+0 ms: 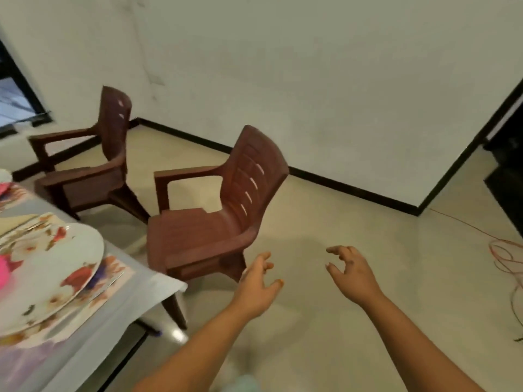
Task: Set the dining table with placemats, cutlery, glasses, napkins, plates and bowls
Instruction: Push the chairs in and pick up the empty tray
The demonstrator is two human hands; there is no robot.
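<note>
Both hands hanging free over the floor, nothing in either grip, beside the set tabletop.
Left hand (256,284) & right hand (352,274) are reaching fwd w/ fingers loosely curled, grip released on both, well apart from each other. The near brown chair (209,219) is standing just ahead of the left hand; a 2nd brown chair (93,162) is sitting further back, both facing the tabletop (135,295) at left. A floral plate (53,275) is lying on a floral placemat (113,275) near the tabletop's corner, something pink on it. An orange cord (506,258) is trailing on the floor (368,222) at right.
</note>
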